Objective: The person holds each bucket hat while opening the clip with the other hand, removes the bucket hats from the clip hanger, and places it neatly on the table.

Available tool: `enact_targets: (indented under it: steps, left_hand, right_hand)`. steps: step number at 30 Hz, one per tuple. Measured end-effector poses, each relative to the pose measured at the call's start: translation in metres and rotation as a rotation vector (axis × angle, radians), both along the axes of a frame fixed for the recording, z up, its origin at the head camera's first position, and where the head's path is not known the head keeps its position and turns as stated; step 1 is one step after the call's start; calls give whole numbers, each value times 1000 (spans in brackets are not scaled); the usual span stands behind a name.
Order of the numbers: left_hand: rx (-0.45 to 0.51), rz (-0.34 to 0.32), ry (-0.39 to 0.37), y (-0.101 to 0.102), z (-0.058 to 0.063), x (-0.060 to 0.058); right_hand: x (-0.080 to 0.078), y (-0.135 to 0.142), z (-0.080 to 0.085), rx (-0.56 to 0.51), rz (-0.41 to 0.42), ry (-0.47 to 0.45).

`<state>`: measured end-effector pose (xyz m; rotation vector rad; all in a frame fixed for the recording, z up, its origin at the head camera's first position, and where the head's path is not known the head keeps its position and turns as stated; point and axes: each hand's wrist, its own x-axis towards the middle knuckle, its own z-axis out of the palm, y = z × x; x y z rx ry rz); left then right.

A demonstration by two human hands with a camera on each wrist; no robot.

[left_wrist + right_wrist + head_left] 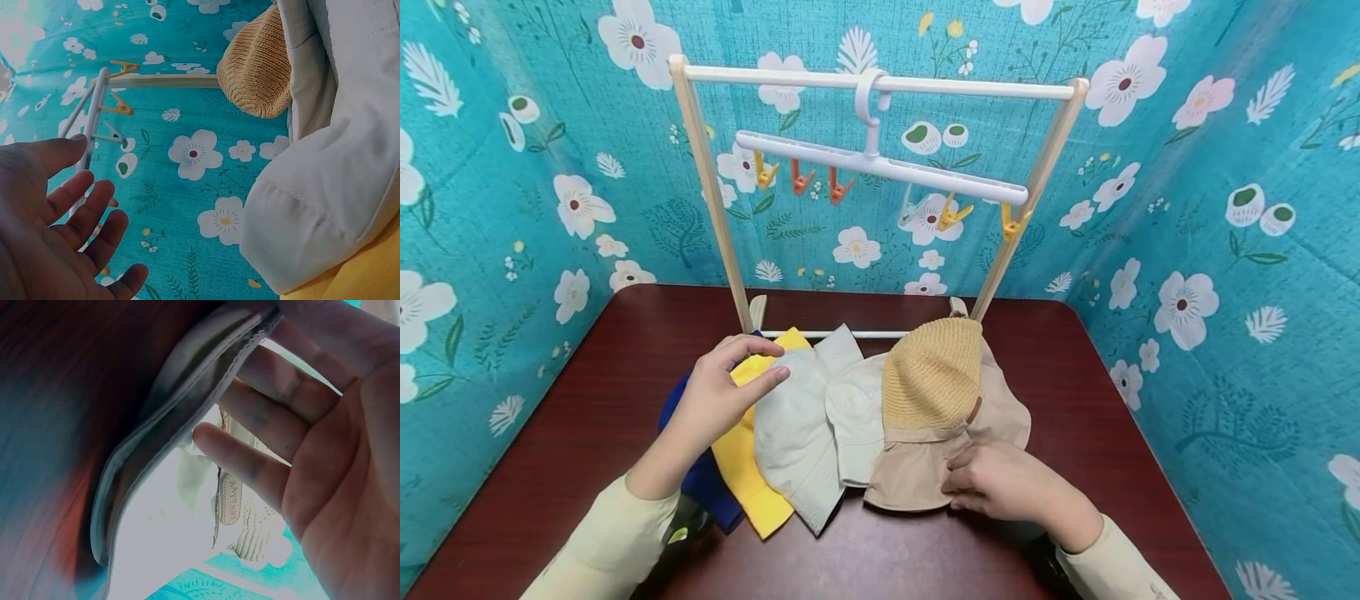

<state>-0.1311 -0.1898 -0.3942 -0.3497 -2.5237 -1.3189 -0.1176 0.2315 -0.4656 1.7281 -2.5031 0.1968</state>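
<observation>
My left hand (718,387) is held over the yellow hat (741,446) and the light grey bucket hat (793,408), thumb and fingers apart; its palm holds nothing in the left wrist view. The right hand (1000,479) is at the front brim of a tan cloth hat (910,479), and pinches the brim edge between thumb and fingers. A mustard knitted hat (932,375) lies against the tan one, overlapping it. In the right wrist view a small leather tag (231,499) shows beside the knit. A pale hat (857,421) lies between the grey and tan hats.
A dark blue hat (707,487) lies at the row's left end. Behind stands a wooden rack (707,167) with a white hanger (880,167) hooked on its bar, carrying several coloured clips (951,214). Floral cloth (857,267) surrounds the dark red table (865,550).
</observation>
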Motion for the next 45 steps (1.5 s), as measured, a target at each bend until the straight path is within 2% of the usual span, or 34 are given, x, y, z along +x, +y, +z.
enact_targets:
  steps: [10,15,19,27,36,40,45]
  left_hand:
    - [-8,-24,-19,-1,0,-1]
    - [-13,-41,-20,-1,2,-1]
    - [-9,-51,-14,-1,5,0]
    - [-49,-85,-29,-2,6,0]
    - [-95,-125,-28,-2,6,2]
    - [-120,-141,13,-2,6,3]
    - [-109,-211,156,-3,7,4]
  right_hand:
    - [-4,-1,6,13,-42,-50]
    - [-6,-3,14,-34,-44,-43]
    - [-9,-3,20,-99,-28,-16]
    - [-17,-2,35,-211,25,117]
    - [-25,4,56,-294,-16,153]
    - [-28,7,61,-308,-33,166]
    - [-31,11,66,-334,-41,172]
